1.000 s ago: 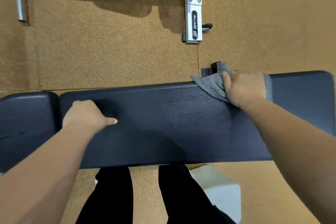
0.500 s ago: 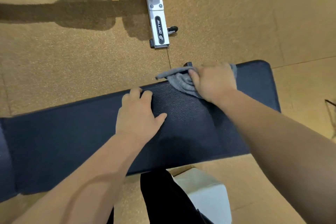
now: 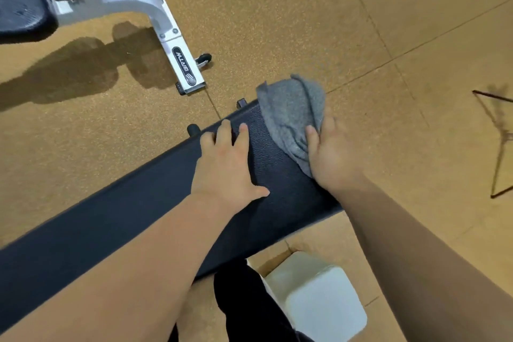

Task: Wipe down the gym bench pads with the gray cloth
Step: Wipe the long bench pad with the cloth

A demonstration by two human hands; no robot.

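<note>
A long black bench pad (image 3: 111,219) runs from the lower left up to the middle of the view. The gray cloth (image 3: 291,114) lies draped over the pad's far right end. My right hand (image 3: 330,155) presses down on the cloth's near edge at that end. Flat on the pad just left of the cloth rests my left hand (image 3: 227,166), fingers spread and reaching the far edge, holding nothing.
A white bench frame (image 3: 177,55) with small wheels stands on the cork-coloured floor beyond the pad, another dark pad (image 3: 19,5) at top left. A white block (image 3: 319,297) sits on the floor near my dark-trousered legs. A thin black stand (image 3: 497,141) is at right.
My right hand slid the cloth rightward to the pad's end, where it now drapes over the edge. My left hand moved right along the pad to sit close beside it.
</note>
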